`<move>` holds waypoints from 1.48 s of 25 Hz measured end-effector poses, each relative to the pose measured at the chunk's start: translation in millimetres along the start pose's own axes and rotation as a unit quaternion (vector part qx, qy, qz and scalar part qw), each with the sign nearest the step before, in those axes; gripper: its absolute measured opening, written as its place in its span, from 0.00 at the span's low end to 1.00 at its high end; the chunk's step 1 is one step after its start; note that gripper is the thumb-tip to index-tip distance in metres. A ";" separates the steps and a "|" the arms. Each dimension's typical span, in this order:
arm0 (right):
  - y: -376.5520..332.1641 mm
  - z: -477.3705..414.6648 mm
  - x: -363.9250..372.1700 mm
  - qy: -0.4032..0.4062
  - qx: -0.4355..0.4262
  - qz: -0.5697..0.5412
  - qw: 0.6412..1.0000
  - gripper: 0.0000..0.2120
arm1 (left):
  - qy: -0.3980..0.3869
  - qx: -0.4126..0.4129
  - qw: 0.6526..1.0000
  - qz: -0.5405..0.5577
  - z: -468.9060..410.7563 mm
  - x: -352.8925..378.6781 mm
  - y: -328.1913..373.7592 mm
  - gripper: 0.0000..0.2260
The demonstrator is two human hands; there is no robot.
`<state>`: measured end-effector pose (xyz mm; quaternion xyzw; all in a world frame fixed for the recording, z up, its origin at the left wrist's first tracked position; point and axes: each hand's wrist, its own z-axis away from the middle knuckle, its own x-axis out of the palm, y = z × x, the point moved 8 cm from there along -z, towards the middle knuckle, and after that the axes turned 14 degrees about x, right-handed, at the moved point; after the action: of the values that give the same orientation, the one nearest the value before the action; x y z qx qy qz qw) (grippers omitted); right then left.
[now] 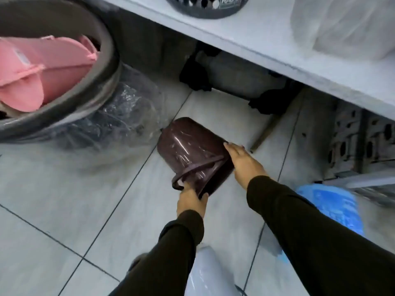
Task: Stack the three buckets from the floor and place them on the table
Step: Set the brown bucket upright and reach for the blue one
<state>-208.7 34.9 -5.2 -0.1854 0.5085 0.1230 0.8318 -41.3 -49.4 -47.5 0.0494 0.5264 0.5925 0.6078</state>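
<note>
On floor tile: grey tub [106, 67] holds pink plastic items [42, 73]. Glossy brown bucket [188, 146] tilted, base away; left hand [192, 199] grips its rim, right hand [245, 161] flat on its side.

A big grey tub [106, 60] beside me holds pink plastic pieces [42, 69]. Clear wrapping [128, 107] (crumpled) lies against it.

Two long dark sleeves, snug, running right down to the wrists; both hands, left [192, 199] and right [245, 163], bare, no gloves.

Left grip [192, 199] clenched; right [245, 161] flat
</note>
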 end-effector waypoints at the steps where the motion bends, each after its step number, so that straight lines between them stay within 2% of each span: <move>1: -6.7 -7.8 6.3 0.019 -0.007 0.011 1.000 0.31 | 0.011 0.013 1.000 0.013 -9.1 5.0 -1.0 0.22; 4: -16.9 -10.4 9.5 0.095 -0.024 0.020 0.995 0.20 | 0.032 0.047 0.998 -0.013 -21.3 1.9 2.3 0.14; 6: -26.5 -2.2 3.4 0.136 -0.074 0.034 0.987 0.18 | 0.032 0.082 0.995 -0.054 -19.0 -10.6 5.2 0.10; 8: -32.2 -2.7 -18.6 0.175 -0.094 -0.005 0.980 0.19 | 0.050 0.110 0.991 -0.060 -19.4 -38.1 11.6 0.09; 10: -23.1 -11.9 -32.5 0.153 -0.011 -0.078 0.985 0.27 | 0.068 0.107 0.992 -0.025 -30.8 -69.6 15.0 0.10; 12: 7.6 -11.9 -25.0 0.100 0.141 -0.114 0.978 0.38 | 0.043 0.064 0.997 0.029 -47.5 -87.3 8.4 0.10; 14: 43.8 7.7 0.1 0.024 0.304 -0.176 0.936 0.43 | 0.017 0.007 0.995 0.102 -62.1 -90.8 -3.1 0.07; 15: 51.8 19.6 12.9 -0.008 0.357 -0.253 0.899 0.42 | 0.011 -0.029 0.989 0.142 -68.1 -86.2 -14.5 0.05; 17: 46.8 39.2 24.2 -0.014 0.377 -0.407 0.832 0.34 | 0.010 -0.087 0.976 0.201 -82.5 -69.2 -47.1 0.05; 19: 39.1 48.5 21.1 0.012 0.359 -0.461 0.812 0.22 | 0.021 -0.119 0.962 0.244 -82.5 -73.0 -47.4 0.08; 22: 30.1 48.2 11.5 0.014 0.328 -0.459 0.826 0.15 | -0.016 -0.163 0.923 0.347 -70.9 -76.6 -25.8 0.23; 24: 23.6 48.9 9.6 -0.010 0.304 -0.430 0.850 0.17 | -0.031 -0.162 0.926 0.338 -64.7 -81.0 -16.6 0.25; 26: 27.0 58.3 9.4 -0.024 0.298 -0.370 0.880 0.23 | -0.010 -0.152 0.949 0.278 -51.8 -88.3 -6.9 0.24; 29: 44.8 88.1 9.2 -0.028 0.278 -0.305 0.911 0.30 | 0.038 -0.068 0.992 0.098 -14.9 -101.4 19.1 0.27; 31: 64.5 112.5 8.5 -0.035 0.272 -0.276 0.921 0.31 | 0.034 0.024 0.999 0.023 12.9 -94.5 45.7 0.26; 33: 92.2 142.1 7.2 -0.039 0.278 -0.237 0.930 0.32 | -0.012 0.102 0.994 -0.024 44.5 -72.6 67.6 0.22; 37: 183.1 207.1 11.3 -0.038 0.323 -0.161 0.932 0.36 | -0.119 0.176 0.976 -0.058 102.4 0.3 95.5 0.17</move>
<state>-109.9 289.8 37.0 0.0186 0.4523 -0.1761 0.8741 -33.7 36.5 62.8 0.1948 0.5479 0.4443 0.6815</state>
